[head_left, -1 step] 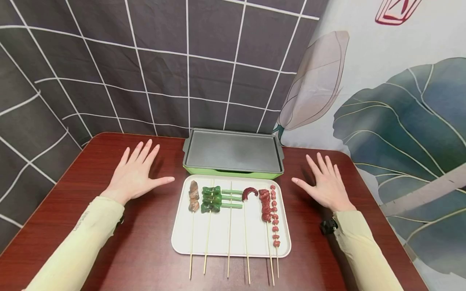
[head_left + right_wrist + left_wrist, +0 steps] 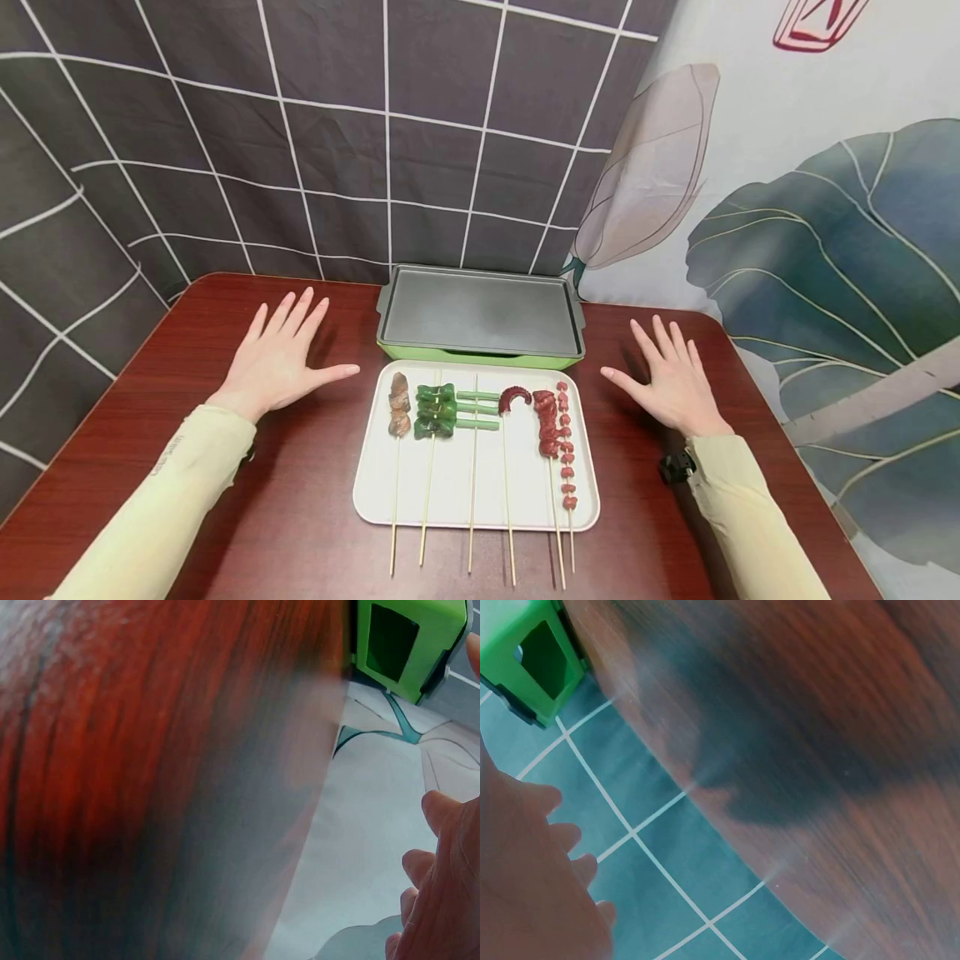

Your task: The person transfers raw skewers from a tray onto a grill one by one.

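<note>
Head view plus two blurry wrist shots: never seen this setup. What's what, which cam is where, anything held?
No machine here: a person's two bare hands. The head view looks down from a head-worn camera. The left hand and right hand lie flat, fingers spread, on the red-brown table, holding nothing. Between them a white tray carries six food skewers; behind it sits a green griddle. Each wrist view comes from a camera strapped to that wrist: close, blurred table, fingers at the edge, a green griddle corner.
</note>
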### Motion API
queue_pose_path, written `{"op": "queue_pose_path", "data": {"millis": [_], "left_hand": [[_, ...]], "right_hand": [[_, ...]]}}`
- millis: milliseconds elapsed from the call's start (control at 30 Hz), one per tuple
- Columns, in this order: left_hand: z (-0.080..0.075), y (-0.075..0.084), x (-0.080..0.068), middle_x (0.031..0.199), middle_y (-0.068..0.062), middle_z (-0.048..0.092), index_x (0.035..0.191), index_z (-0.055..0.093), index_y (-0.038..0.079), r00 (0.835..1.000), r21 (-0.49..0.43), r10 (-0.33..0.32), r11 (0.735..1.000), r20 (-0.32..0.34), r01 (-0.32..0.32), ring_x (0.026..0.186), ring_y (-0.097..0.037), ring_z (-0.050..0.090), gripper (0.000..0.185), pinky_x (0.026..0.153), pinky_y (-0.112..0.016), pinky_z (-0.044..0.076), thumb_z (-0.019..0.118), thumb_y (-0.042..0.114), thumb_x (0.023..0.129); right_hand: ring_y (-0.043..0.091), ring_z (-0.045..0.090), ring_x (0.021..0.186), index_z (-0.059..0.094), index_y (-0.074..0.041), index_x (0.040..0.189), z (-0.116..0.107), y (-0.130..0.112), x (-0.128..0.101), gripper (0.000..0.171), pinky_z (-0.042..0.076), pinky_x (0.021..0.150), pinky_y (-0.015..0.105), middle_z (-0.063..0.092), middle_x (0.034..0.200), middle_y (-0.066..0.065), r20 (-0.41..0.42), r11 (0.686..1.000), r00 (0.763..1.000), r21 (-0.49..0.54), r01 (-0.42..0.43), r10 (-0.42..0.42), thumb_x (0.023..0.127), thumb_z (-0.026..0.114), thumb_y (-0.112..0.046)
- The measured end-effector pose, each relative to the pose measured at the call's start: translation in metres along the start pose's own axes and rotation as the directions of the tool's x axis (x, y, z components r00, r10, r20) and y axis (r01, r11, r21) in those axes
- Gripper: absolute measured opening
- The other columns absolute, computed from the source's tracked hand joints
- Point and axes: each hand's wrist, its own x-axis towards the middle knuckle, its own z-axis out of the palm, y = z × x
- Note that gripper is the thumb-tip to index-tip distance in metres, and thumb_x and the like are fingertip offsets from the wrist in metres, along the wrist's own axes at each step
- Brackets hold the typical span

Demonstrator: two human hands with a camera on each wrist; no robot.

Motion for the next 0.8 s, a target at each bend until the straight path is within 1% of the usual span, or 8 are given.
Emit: {"op": "queue_pose_path", "data": {"millis": [233, 333, 433, 567, 800], "left_hand": [[-0.0019, -0.001, -0.0005, 0.167, -0.021, 0.014, 0.162, 0.023, 0.004, 1.0, 0.002, 0.009, 1.0, -0.01, -0.009, 0.152, -0.041, 0.011, 0.116, 0.122, -0.056, -0.002, 0.054, 0.083, 0.082], [-0.0025, -0.0013, -0.0009, 0.167, -0.02, 0.013, 0.162, 0.022, 0.004, 1.0, -0.004, 0.009, 1.0, -0.009, -0.009, 0.152, -0.04, 0.009, 0.117, 0.122, -0.054, -0.003, 0.054, 0.083, 0.083], [-0.0027, -0.0018, -0.0012, 0.167, -0.02, 0.014, 0.162, 0.023, 0.004, 1.0, -0.002, 0.017, 1.0, -0.02, -0.017, 0.152, -0.04, 0.009, 0.116, 0.122, -0.054, -0.002, 0.055, 0.083, 0.083], [-0.0029, -0.0013, -0.0022, 0.167, -0.02, 0.015, 0.162, 0.023, 0.004, 0.999, -0.005, 0.025, 1.0, -0.026, -0.025, 0.152, -0.039, 0.01, 0.116, 0.122, -0.054, 0.001, 0.055, 0.082, 0.083], [-0.0039, 0.0049, -0.0079, 0.167, -0.019, 0.015, 0.162, 0.023, 0.003, 0.998, -0.021, 0.047, 0.999, -0.029, -0.048, 0.153, -0.037, 0.011, 0.117, 0.123, -0.048, -0.003, 0.056, 0.082, 0.083]], "right_hand": [[0.04, 0.0, 0.153, 0.027, -0.014, 0.163, -0.0024, 0.0008, -0.0025, 0.098, 0.001, 0.12, 0.063, 0.013, 0.167, 0.022, -0.002, 1.0, 1.0, 0.003, -0.008, 0.008, 0.089, 0.06, -0.07], [0.039, -0.001, 0.153, 0.026, -0.014, 0.163, -0.0035, 0.0013, -0.0027, 0.098, 0.002, 0.12, 0.063, 0.012, 0.167, 0.021, -0.003, 1.0, 1.0, -0.001, -0.009, 0.009, 0.09, 0.059, -0.071], [0.039, -0.001, 0.153, 0.026, -0.014, 0.163, -0.0039, 0.0012, -0.0029, 0.099, 0.003, 0.12, 0.062, 0.012, 0.167, 0.021, -0.002, 1.0, 1.0, -0.008, -0.007, 0.007, 0.089, 0.059, -0.071], [0.04, 0.002, 0.153, 0.027, -0.013, 0.163, -0.0043, 0.0002, -0.004, 0.099, 0.004, 0.12, 0.062, 0.014, 0.166, 0.022, -0.002, 1.0, 1.0, -0.014, 0.0, 0.0, 0.089, 0.06, -0.071], [0.042, 0.008, 0.152, 0.03, -0.009, 0.161, -0.0084, -0.005, -0.0089, 0.1, 0.006, 0.121, 0.061, 0.018, 0.165, 0.023, -0.016, 1.0, 1.0, -0.015, 0.023, -0.024, 0.088, 0.062, -0.07]]}}
